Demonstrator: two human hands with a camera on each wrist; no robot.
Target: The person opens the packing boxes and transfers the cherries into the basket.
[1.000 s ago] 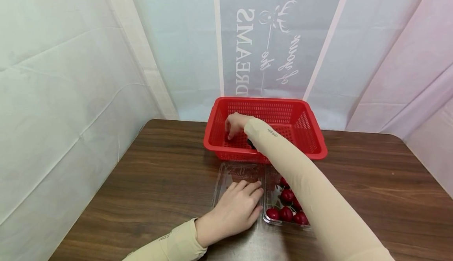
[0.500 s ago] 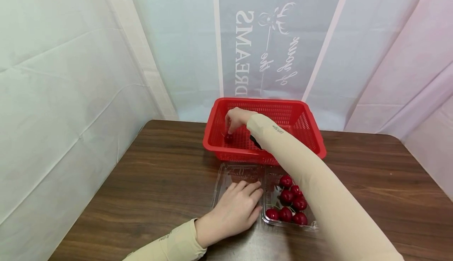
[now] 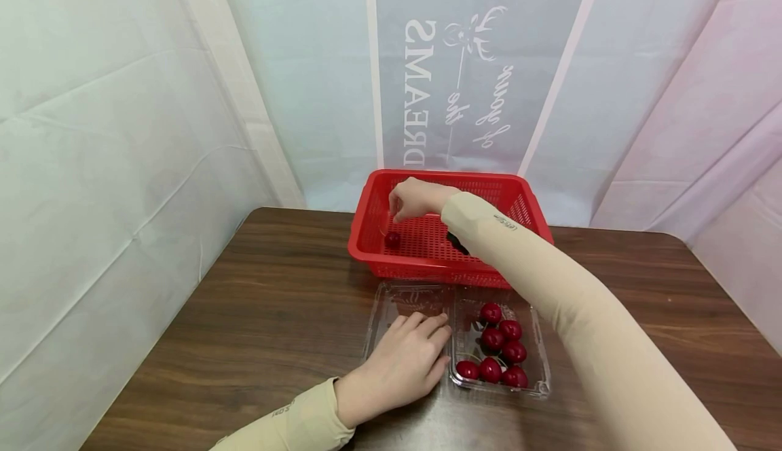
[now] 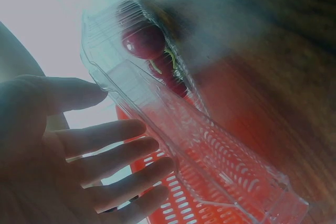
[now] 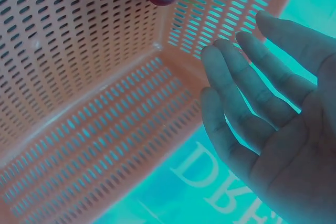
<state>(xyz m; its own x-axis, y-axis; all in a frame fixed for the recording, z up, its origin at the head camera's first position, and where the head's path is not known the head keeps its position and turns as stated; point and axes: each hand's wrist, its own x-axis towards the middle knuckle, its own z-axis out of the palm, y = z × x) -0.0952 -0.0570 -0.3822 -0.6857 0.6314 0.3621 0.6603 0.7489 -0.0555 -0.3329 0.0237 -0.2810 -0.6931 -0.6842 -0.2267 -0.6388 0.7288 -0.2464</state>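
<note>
Nearest, a smooth cream sleeve ends at the left hand, whose fingers lie loosely extended over the lid of a thin, clear plastic box, holding nothing. The lid lies flat on the brown, wood-grained bench, with ridged edges that catch the light. Right beside it, the shallow rectangular tray of the same glossy plastic bears seven round, shiny dark-red cherries, some with thin green stems.

Just beyond stands a red plastic basket, oblong, with flared walls, a smooth rim and rows of slim rounded slots. One glossy cherry sits on its slotted floor near the left end. Above it, apart from the fruit, hangs the right hand, empty, its fingers relaxed and gently bent. Farthest, pale, creased fabric hangs upright, printed with white lettering and a deer's head.
</note>
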